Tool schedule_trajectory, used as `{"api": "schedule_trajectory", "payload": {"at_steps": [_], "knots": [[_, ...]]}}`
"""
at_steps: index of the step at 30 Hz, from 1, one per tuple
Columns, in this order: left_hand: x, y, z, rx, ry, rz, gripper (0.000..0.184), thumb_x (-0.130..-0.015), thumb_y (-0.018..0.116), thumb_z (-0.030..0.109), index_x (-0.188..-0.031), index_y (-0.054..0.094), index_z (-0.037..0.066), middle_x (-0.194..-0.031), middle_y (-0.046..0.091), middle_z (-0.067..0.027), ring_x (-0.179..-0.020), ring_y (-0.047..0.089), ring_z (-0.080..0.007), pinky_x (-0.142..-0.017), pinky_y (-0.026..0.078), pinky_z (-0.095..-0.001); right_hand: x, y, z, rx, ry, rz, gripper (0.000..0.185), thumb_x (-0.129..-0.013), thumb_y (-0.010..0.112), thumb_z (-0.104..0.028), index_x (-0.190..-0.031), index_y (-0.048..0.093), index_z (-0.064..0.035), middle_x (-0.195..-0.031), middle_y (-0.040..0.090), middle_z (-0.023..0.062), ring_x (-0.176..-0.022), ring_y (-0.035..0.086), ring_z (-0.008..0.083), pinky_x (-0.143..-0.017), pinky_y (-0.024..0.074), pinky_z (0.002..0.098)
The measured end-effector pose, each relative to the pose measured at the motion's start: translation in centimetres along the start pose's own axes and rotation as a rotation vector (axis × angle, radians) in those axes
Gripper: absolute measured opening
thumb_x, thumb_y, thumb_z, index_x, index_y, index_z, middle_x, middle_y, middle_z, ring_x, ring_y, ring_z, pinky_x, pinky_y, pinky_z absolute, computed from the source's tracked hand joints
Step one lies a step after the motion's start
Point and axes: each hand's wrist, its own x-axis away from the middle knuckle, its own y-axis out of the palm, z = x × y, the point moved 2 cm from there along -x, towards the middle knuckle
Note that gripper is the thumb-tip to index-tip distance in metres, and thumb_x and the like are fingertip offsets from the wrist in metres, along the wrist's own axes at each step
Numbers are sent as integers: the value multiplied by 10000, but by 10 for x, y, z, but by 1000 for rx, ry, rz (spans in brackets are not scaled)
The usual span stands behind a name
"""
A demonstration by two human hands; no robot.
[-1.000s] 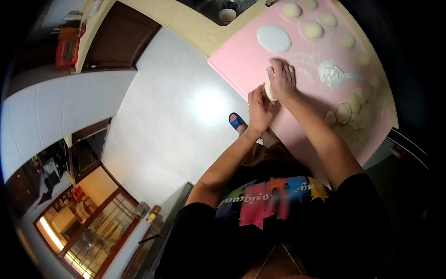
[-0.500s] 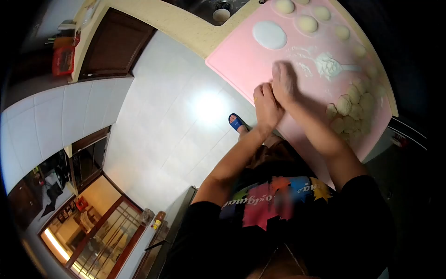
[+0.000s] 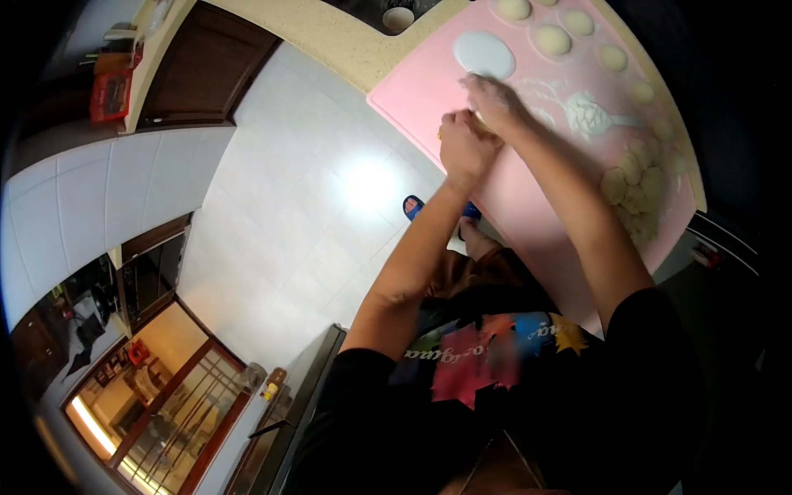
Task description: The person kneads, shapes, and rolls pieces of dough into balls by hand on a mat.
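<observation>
A pale piece of dough shows between my hands, mostly covered by the fingers. My left hand is curled against it from the near side, over the edge of the pink mat. Fingers bent, my right hand grips the dough from above and has white powder on it. Just beyond the right fingertips lies a flat white disc. A heap of white flour sits to the right of the hands.
Several round dough balls stand along the mat's far right side. A cluster of flatter dough pieces lies beside my right forearm. Beyond the counter edge is a dark sink with a bowl. Tiled floor extends left.
Both hands have moved slightly up and left, with the right hand now near the white disc. Pale dough now shows between them. The view has shifted a little.
</observation>
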Motion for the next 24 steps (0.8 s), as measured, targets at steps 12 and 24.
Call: {"api": "schedule_trajectory", "payload": {"at_steps": [12, 24], "knots": [[16, -1, -30, 65, 320, 59, 751, -714, 831, 183, -1338, 477, -39, -1229, 564, -239, -1180, 522, -404, -990, 483, -470, 30, 6, -1, 78, -9, 215, 251, -976, 554, -279, -1142, 609, -99, -1097, 687, 165, -1077, 628, 328, -911, 470, 450], [52, 34, -30, -51, 348, 151, 483, -737, 683, 20, -1199, 547, -19, -1197, 543, -257, -1056, 517, -444, -940, 459, -506, 83, 22, 4, -75, 150, 488, 304, -994, 533, -267, -1189, 609, -47, -1053, 667, 166, -1023, 626, 331, -812, 479, 432]]}}
